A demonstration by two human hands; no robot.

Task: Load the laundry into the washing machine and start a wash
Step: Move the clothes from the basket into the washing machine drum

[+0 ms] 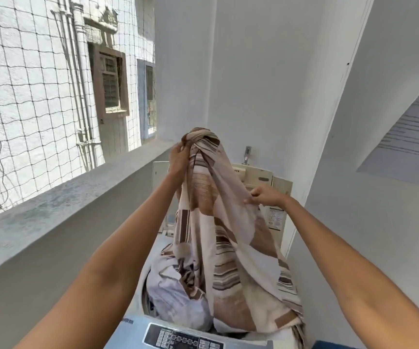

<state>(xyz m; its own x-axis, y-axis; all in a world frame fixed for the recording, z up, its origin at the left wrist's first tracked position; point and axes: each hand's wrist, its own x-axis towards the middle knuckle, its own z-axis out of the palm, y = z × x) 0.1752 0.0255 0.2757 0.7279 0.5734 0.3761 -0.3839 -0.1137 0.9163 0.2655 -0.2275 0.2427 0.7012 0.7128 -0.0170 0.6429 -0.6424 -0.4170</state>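
- Head view: left hand (178,157) is raised high, fingers closed round the bunched top of a brown-striped sheet (211,197)
- Right hand (266,195) sits lower and to the right, pinching the sheet's edge between thumb and fingers
- Sheet hangs from both hands into the open washing machine (132,326), its lower folds heaped in the drum behind the control panel (183,340)

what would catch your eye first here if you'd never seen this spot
A big brown-and-cream striped sheet is held high in the middle by the left hand, while the right hand pinches its edge. Its lower end spills into the open washing machine below. To the left, netting covers an opening above a grey ledge.
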